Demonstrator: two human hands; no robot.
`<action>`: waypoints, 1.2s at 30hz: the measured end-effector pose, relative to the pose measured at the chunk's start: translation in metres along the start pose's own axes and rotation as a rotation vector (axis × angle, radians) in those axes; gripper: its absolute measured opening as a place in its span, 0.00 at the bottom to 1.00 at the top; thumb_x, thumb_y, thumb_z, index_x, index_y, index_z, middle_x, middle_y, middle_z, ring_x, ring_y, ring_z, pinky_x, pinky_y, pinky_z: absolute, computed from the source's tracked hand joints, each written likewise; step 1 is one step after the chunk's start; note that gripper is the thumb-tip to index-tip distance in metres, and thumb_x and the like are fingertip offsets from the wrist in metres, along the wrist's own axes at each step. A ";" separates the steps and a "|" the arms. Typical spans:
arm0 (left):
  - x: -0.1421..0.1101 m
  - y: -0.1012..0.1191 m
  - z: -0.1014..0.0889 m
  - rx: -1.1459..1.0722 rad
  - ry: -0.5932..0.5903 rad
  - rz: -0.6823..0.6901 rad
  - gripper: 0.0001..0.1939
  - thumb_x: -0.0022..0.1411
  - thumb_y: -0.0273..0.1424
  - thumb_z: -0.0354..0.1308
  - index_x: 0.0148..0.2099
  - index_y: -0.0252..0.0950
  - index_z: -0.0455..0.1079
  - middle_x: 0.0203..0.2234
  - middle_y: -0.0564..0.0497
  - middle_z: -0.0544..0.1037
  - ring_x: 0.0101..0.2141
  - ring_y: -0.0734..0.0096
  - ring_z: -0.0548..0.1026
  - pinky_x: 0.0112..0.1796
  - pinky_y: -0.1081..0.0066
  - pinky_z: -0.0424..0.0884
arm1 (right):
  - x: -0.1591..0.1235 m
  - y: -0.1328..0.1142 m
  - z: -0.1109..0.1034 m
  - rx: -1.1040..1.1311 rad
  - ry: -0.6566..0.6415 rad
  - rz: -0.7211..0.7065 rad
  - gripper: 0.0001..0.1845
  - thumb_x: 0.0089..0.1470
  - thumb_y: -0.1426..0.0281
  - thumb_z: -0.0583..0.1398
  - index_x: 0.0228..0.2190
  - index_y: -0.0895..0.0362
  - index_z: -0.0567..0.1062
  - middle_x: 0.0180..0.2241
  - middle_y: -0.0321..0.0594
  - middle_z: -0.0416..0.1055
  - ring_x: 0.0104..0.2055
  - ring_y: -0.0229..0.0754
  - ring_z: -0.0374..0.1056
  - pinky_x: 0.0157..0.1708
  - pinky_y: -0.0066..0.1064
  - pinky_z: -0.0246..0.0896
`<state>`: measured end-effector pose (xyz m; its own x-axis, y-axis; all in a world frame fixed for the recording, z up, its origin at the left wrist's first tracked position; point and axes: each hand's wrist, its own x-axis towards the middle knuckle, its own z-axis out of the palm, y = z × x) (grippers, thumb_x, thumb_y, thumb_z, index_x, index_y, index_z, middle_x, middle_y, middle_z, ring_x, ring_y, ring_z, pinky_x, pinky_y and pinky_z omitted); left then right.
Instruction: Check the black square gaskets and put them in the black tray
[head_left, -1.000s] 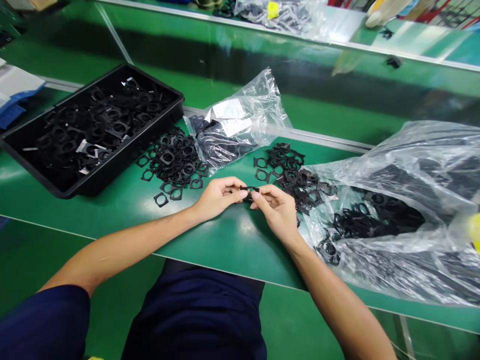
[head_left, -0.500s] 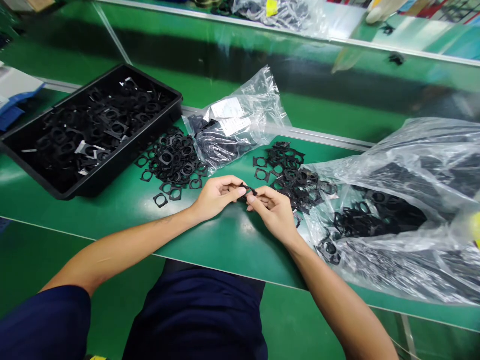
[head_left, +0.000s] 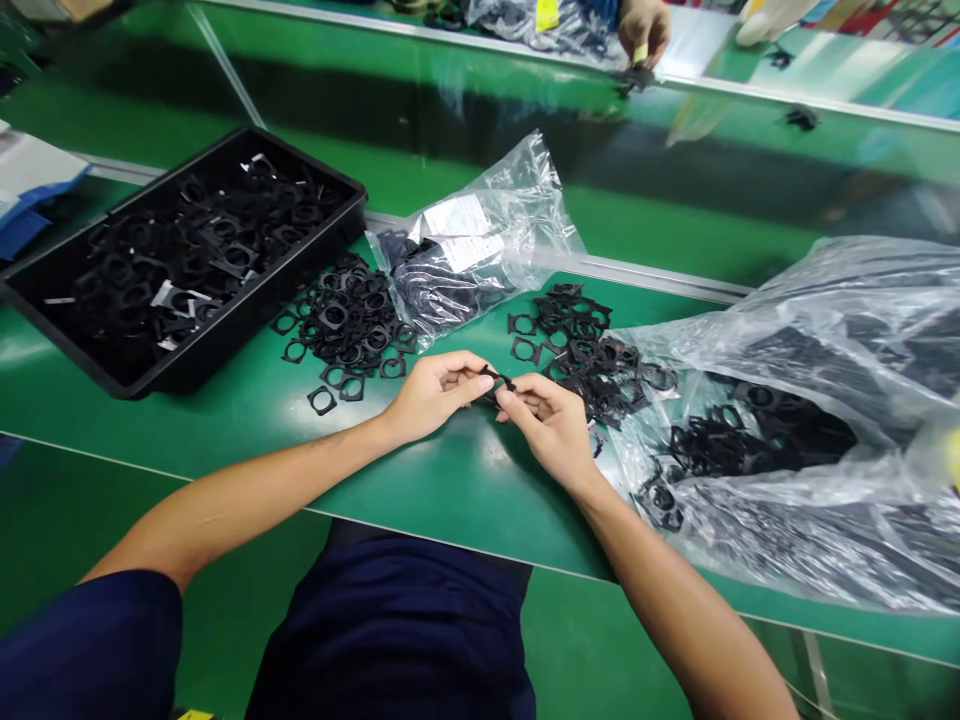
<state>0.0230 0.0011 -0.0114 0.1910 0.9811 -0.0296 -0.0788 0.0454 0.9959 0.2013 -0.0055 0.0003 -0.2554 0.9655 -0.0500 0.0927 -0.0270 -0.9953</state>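
A small black gasket (head_left: pixel 495 376) sits just above the green bench mat (head_left: pixel 457 480), near the middle of the bench, pinched between the fingertips of the left hand (head_left: pixel 433 395) and right hand (head_left: pixel 549 425), both closed narrowly on it. Just beyond the hands lie two loose piles of square black gaskets, one to the left (head_left: pixel 349 325) and one to the right (head_left: pixel 577 350). Farther left stands a black plastic tray (head_left: pixel 255 290) full of the same parts. A clear plastic bag (head_left: pixel 480 290) lies between the piles, its white labels (head_left: pixel 457 215) too small to read. A larger open bag (head_left: pixel 847 300) spills gaskets on the right. Unlike the earlier frames, a co-worker's hand (head_left: pixel 643 28) now shows at the far bench.
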 end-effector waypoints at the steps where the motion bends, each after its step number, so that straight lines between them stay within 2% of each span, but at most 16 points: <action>1: 0.000 0.000 0.000 0.004 -0.002 -0.004 0.22 0.56 0.49 0.67 0.37 0.32 0.77 0.27 0.50 0.80 0.26 0.75 0.74 0.27 0.75 0.70 | 0.000 0.000 0.000 0.003 0.004 -0.004 0.20 0.50 0.51 0.69 0.28 0.55 0.75 0.23 0.33 0.71 0.25 0.36 0.70 0.29 0.29 0.67; 8: -0.001 0.000 0.001 -0.001 0.018 -0.016 0.22 0.55 0.49 0.68 0.37 0.33 0.77 0.25 0.51 0.78 0.24 0.76 0.72 0.26 0.75 0.69 | 0.000 0.000 0.000 -0.026 0.015 0.005 0.22 0.51 0.49 0.68 0.28 0.55 0.74 0.24 0.34 0.72 0.25 0.38 0.70 0.29 0.31 0.68; 17: 0.000 0.000 0.001 -0.012 0.008 -0.015 0.22 0.55 0.49 0.68 0.37 0.32 0.77 0.25 0.52 0.77 0.24 0.77 0.71 0.26 0.75 0.69 | 0.000 -0.001 0.000 -0.002 0.028 -0.001 0.20 0.51 0.51 0.69 0.28 0.55 0.76 0.24 0.34 0.72 0.24 0.37 0.70 0.30 0.30 0.69; 36: 0.005 -0.001 -0.003 -0.009 -0.070 -0.064 0.20 0.54 0.46 0.68 0.35 0.32 0.75 0.28 0.51 0.78 0.25 0.78 0.71 0.28 0.75 0.70 | 0.000 0.001 -0.002 -0.123 0.004 -0.038 0.20 0.54 0.50 0.66 0.28 0.55 0.75 0.24 0.35 0.72 0.26 0.39 0.70 0.31 0.31 0.69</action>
<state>0.0212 0.0063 -0.0130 0.2640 0.9606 -0.0866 -0.0726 0.1093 0.9913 0.2029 -0.0051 -0.0006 -0.2572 0.9663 -0.0116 0.2003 0.0415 -0.9788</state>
